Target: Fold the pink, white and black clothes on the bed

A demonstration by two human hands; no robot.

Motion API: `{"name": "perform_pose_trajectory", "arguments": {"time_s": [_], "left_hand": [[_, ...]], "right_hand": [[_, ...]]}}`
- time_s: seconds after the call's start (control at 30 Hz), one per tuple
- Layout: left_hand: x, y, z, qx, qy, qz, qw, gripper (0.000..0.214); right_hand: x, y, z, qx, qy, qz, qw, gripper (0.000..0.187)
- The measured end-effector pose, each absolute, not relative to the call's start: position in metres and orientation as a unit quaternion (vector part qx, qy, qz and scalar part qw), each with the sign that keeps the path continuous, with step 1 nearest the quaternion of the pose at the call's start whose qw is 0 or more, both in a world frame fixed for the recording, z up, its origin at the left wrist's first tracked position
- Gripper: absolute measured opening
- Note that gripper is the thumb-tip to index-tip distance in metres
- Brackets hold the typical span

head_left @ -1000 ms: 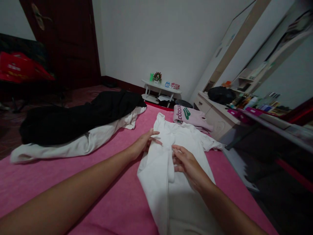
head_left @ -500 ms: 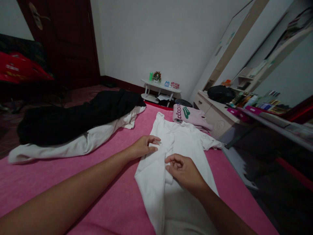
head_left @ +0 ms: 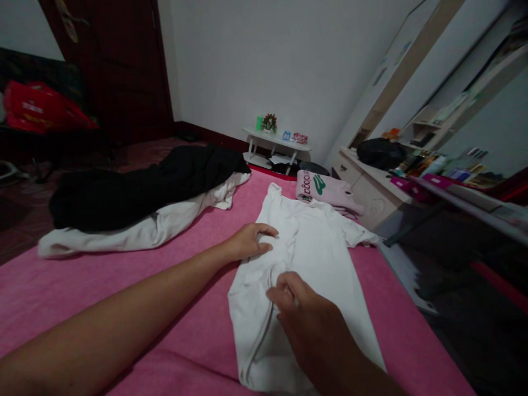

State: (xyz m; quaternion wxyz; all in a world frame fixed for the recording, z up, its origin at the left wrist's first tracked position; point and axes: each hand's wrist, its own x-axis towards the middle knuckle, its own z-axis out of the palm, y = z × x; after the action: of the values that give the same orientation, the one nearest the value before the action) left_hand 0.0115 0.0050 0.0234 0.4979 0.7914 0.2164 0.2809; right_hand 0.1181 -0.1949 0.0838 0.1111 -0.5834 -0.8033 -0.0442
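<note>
A white short-sleeved shirt [head_left: 322,242] lies spread over the pink bed cover, its left side folded inward in wrinkles. My left hand [head_left: 252,242] rests on that folded side, thumb and fingers apart. Closer to me, my right hand [head_left: 299,300] pinches the shirt's folded edge, which bunches up at the fingertips. Part of the shirt below is hidden by my right hand and forearm.
Black clothing [head_left: 148,190] lies over a white garment [head_left: 124,242] at the left of the pink bed cover [head_left: 181,335]. A folded pink garment [head_left: 330,192] with lettering sits beyond the shirt. A cluttered dresser [head_left: 358,187] stands at the right, a small white table [head_left: 276,140] by the wall.
My right hand has moved toward me and slightly left, pulling the folded edge into a curve. My left hand stays nearly in place on the shirt. The view has shifted slightly.
</note>
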Motion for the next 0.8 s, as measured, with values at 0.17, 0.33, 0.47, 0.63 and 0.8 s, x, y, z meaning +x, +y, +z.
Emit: {"name": "perform_pose_trajectory", "arguments": {"time_s": [0.17,0.33,0.47,0.63,0.8], "left_hand": [[0.012,0.001,0.025,0.791,0.237,0.270,0.495,0.037],[0.011,0.002,0.024,0.793,0.241,0.270,0.491,0.035],[0.011,0.003,0.023,0.794,0.241,0.266,0.491,0.035],[0.011,0.003,0.022,0.792,0.233,0.275,0.493,0.034],[0.011,0.003,0.023,0.789,0.231,0.284,0.493,0.034]], "right_hand": [[0.103,-0.176,0.075,-0.459,-0.850,-0.182,0.186,0.018],[0.068,-0.173,0.063,-0.437,-0.877,-0.127,0.157,0.011],[0.045,-0.200,0.029,-0.438,-0.887,-0.059,0.137,0.016],[0.065,-0.219,0.047,-0.411,-0.896,-0.066,0.157,0.011],[0.091,-0.209,0.074,-0.484,-0.861,-0.117,0.107,0.024]]}}
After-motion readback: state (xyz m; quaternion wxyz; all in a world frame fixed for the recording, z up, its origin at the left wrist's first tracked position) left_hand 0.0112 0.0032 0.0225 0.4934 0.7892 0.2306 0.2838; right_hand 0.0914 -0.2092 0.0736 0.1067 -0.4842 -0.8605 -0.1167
